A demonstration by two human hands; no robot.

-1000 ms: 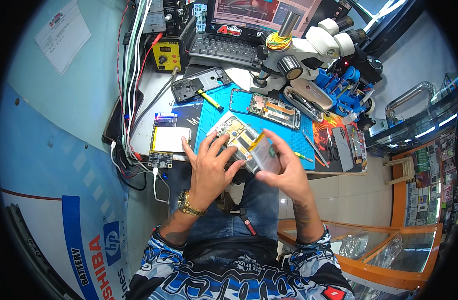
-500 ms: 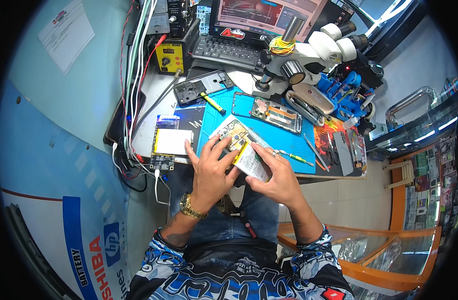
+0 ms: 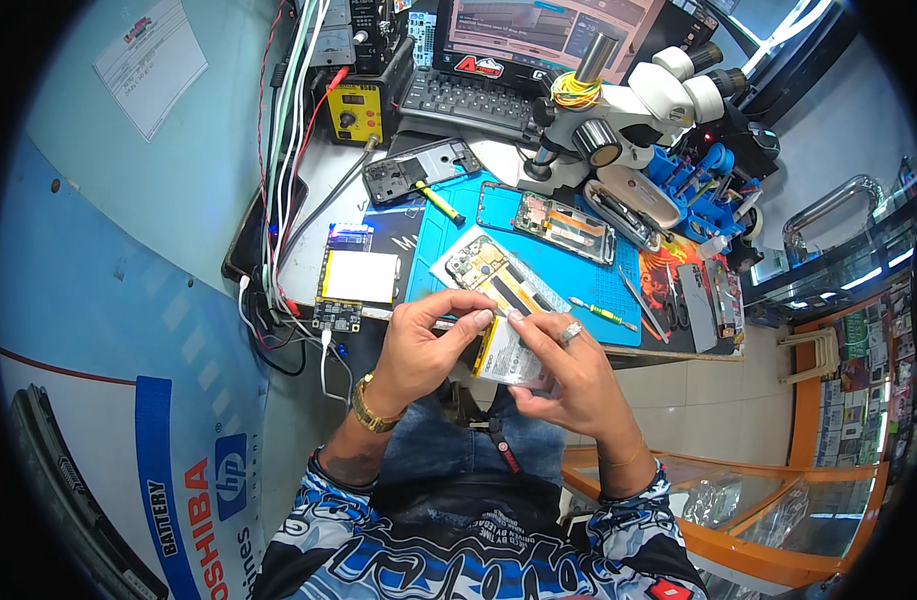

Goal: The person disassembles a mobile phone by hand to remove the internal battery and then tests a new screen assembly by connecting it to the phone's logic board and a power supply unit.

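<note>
A flat white phone battery with a yellow end strip is held up off the bench, tilted, in front of the blue mat. My right hand grips it by its right side, thumb underneath and fingers along the top. My left hand is closed in a pinch, thumb against forefinger, right at the battery's yellow end; what lies between those fingertips is too small to make out. Just beyond, an opened phone with its board bared rests on the mat.
On the blue mat lie a second opened phone, a yellow screwdriver and a green-handled tool. A white battery joins a small circuit board at left. A microscope stands behind; tweezers lie right.
Both hands and the battery have drawn back toward me, off the opened phone. My left fingers, spread over the phone before, are now pinched at the battery's yellow end. The view has shifted slightly.
</note>
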